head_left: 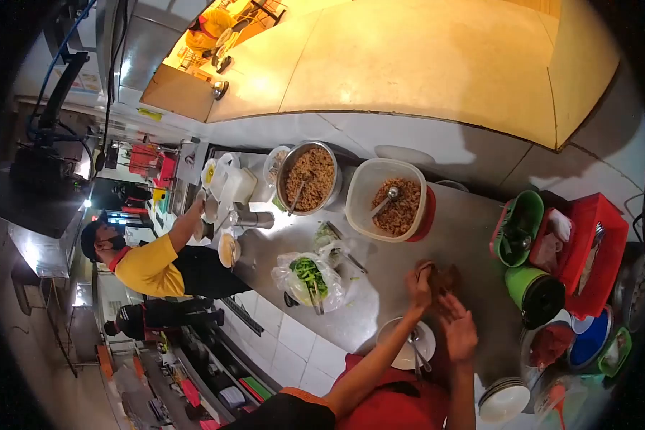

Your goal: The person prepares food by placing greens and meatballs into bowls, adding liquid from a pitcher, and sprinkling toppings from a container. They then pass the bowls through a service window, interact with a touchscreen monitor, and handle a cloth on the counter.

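Observation:
Over the steel counter (365, 304), my left hand (421, 287) has its fingers curled together. A blurred brown patch (448, 278) lies just beyond the fingertips; I cannot make out whether it is an object or a reflection. My right hand (459, 328) is beside it, fingers stretched toward the left hand and holding nothing visible. Under my left forearm stands a white bowl (426, 342) with metal utensils in it, partly hidden by the arm. Beyond my hands is a square plastic tub (358, 193) of brown grainy food with a metal ladle (385, 202).
A steel pot (283, 175) of similar food and a plastic bag (287, 272) of chopped greens with tongs stand leftward. Rightward are a green basket (530, 204), a red basket (588, 276), a green canister (523, 287) and stacked bowls (505, 405). A co-worker (147, 269) stands far left.

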### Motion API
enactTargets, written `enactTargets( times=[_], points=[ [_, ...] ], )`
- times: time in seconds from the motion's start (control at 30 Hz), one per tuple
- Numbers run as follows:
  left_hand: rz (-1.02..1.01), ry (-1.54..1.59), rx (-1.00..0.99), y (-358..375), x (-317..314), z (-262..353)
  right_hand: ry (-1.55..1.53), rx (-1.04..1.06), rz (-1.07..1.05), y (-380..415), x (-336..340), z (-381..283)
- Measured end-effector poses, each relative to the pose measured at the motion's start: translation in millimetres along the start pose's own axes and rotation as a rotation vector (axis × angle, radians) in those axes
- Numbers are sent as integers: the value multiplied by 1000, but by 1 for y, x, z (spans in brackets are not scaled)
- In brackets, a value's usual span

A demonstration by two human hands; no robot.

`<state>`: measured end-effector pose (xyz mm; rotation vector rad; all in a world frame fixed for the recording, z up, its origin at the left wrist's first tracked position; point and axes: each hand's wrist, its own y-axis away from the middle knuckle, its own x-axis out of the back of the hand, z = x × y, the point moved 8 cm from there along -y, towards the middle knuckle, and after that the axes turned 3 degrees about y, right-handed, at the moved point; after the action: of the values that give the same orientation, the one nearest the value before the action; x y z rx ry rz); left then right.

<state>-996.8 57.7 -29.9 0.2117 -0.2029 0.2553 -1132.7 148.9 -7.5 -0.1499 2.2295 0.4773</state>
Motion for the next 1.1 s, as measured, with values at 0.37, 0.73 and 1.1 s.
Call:
enactTargets(
  times=[0.37,0.73,1.1],
  points=[
    [-231,-44,-265,30,-50,0,-219,137,242,-14,10,9],
    [-384,-149,-104,-4,-43,2,308,-126,305,-7,29,-13],
    [73,927,807,42,-37,-52,967,161,593,-32,28,-8]
  ],
)
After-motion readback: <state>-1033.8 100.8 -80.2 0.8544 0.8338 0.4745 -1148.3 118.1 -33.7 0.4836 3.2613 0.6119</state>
